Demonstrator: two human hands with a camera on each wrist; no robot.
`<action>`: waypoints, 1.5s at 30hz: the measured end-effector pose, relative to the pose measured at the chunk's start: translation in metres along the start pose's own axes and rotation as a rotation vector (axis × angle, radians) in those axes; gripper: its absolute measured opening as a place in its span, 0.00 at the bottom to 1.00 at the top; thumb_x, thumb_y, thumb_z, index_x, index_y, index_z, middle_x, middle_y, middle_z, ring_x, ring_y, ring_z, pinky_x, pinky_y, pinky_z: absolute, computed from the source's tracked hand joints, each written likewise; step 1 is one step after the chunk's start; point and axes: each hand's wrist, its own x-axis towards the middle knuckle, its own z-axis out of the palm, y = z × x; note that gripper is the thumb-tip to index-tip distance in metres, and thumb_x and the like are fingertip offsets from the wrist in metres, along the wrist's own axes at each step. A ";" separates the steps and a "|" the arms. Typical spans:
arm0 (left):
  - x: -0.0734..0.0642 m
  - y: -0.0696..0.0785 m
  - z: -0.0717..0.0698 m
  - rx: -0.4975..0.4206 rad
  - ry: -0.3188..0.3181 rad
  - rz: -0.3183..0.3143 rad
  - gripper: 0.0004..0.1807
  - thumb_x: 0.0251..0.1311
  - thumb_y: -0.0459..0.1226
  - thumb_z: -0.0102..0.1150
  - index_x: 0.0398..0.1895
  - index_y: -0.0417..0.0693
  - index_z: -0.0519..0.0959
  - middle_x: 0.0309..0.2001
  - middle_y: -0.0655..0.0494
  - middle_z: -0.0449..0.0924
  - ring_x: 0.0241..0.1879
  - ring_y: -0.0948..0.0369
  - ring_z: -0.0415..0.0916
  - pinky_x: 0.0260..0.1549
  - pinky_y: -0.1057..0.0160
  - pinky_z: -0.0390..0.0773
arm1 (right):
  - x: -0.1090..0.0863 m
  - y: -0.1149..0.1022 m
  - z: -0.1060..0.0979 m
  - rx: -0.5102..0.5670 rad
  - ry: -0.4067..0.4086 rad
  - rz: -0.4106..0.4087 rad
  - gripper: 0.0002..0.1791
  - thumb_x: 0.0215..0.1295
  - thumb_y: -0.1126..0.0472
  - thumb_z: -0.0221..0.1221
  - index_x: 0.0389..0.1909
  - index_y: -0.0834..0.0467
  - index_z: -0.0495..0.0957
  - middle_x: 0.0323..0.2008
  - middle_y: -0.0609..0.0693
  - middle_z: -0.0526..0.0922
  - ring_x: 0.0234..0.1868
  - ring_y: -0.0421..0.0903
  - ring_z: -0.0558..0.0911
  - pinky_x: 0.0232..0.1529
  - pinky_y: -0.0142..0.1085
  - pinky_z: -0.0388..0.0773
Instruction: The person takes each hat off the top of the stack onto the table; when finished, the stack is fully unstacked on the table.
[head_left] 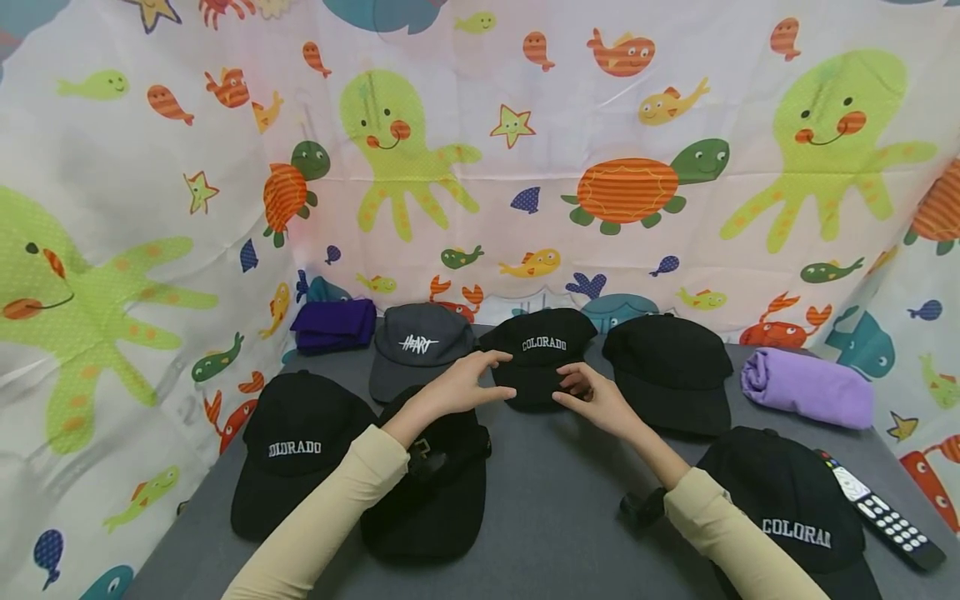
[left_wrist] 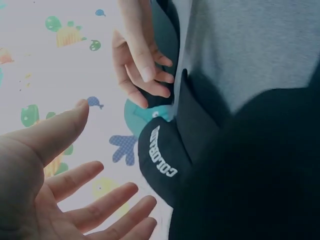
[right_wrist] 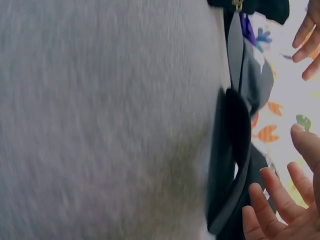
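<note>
Both hands hover above the grey table on either side of a black COLORADO cap [head_left: 543, 343] at the back middle. My left hand [head_left: 468, 385] has its thumb and fingers spread and holds nothing; it is nearest to that cap and a dark grey cap with white lettering [head_left: 412, 343]. Facing it, my right hand [head_left: 598, 400] has loosely bent fingers with nothing between them. The left wrist view shows the left hand [left_wrist: 85, 195] apart from the COLORADO cap [left_wrist: 162, 152]. Below the left forearm lies a black cap [head_left: 431, 508], its back strap and buckle showing.
Another COLORADO cap [head_left: 300, 433] sits front left, and one more [head_left: 795, 492] front right beside a remote control [head_left: 885, 512]. A plain black cap [head_left: 667, 371] stands back right. A folded purple cloth [head_left: 333, 325] and a rolled lilac cloth [head_left: 808, 390] lie at the back corners.
</note>
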 end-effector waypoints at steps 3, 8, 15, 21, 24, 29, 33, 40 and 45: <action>0.016 0.004 0.002 0.005 -0.017 -0.022 0.34 0.60 0.50 0.57 0.67 0.50 0.62 0.60 0.44 0.67 0.54 0.50 0.70 0.50 0.53 0.73 | 0.003 0.007 -0.006 -0.014 0.001 0.041 0.26 0.61 0.51 0.60 0.57 0.58 0.69 0.46 0.58 0.77 0.42 0.52 0.78 0.42 0.46 0.75; 0.042 0.005 0.009 -0.037 -0.022 -0.067 0.37 0.59 0.50 0.57 0.69 0.46 0.59 0.62 0.41 0.64 0.59 0.47 0.67 0.54 0.51 0.70 | 0.007 0.019 -0.014 -0.032 -0.005 0.097 0.29 0.61 0.51 0.60 0.59 0.61 0.66 0.49 0.64 0.75 0.47 0.59 0.76 0.46 0.51 0.75; 0.072 0.001 0.021 -0.006 -0.068 -0.174 0.40 0.58 0.51 0.58 0.69 0.42 0.56 0.66 0.40 0.59 0.64 0.48 0.60 0.57 0.51 0.68 | 0.017 0.029 -0.017 -0.049 -0.016 0.153 0.33 0.61 0.52 0.60 0.62 0.64 0.62 0.54 0.69 0.70 0.52 0.64 0.74 0.50 0.55 0.72; 0.090 -0.004 0.030 -0.102 -0.035 -0.329 0.41 0.57 0.49 0.60 0.69 0.43 0.56 0.67 0.40 0.57 0.63 0.46 0.61 0.53 0.48 0.70 | 0.028 0.038 -0.016 -0.024 -0.026 0.233 0.36 0.62 0.50 0.59 0.65 0.61 0.58 0.58 0.70 0.66 0.58 0.65 0.69 0.55 0.56 0.67; 0.099 -0.008 0.034 -0.091 -0.003 -0.412 0.41 0.56 0.48 0.62 0.69 0.42 0.56 0.67 0.40 0.56 0.66 0.45 0.57 0.59 0.48 0.65 | 0.033 0.041 -0.014 -0.002 -0.031 0.274 0.37 0.63 0.49 0.58 0.67 0.58 0.54 0.61 0.68 0.63 0.61 0.64 0.66 0.57 0.57 0.65; 0.128 -0.037 0.053 -0.052 -0.005 -0.546 0.47 0.51 0.50 0.65 0.70 0.45 0.53 0.69 0.41 0.53 0.68 0.45 0.51 0.60 0.45 0.61 | 0.041 0.046 -0.011 0.067 -0.009 0.294 0.40 0.64 0.50 0.57 0.71 0.55 0.49 0.63 0.69 0.60 0.64 0.65 0.62 0.59 0.58 0.62; 0.164 -0.090 0.084 -0.035 0.048 -0.571 0.53 0.45 0.56 0.67 0.71 0.48 0.52 0.68 0.38 0.52 0.66 0.42 0.53 0.57 0.43 0.64 | 0.045 0.048 -0.009 0.124 0.005 0.276 0.42 0.64 0.50 0.58 0.72 0.53 0.46 0.65 0.70 0.56 0.66 0.65 0.59 0.61 0.57 0.60; 0.205 -0.151 0.115 -0.033 0.117 -0.640 0.60 0.35 0.61 0.71 0.70 0.51 0.51 0.66 0.36 0.52 0.61 0.35 0.55 0.53 0.40 0.65 | 0.051 0.049 -0.009 0.179 -0.001 0.290 0.43 0.64 0.50 0.56 0.73 0.51 0.43 0.67 0.69 0.52 0.65 0.66 0.60 0.59 0.58 0.63; 0.175 -0.115 0.093 -0.127 0.152 -0.646 0.61 0.34 0.57 0.74 0.71 0.49 0.50 0.66 0.36 0.53 0.63 0.33 0.51 0.55 0.38 0.62 | 0.052 0.047 -0.010 0.279 0.005 0.290 0.42 0.66 0.55 0.56 0.73 0.53 0.42 0.67 0.71 0.49 0.65 0.68 0.58 0.58 0.60 0.62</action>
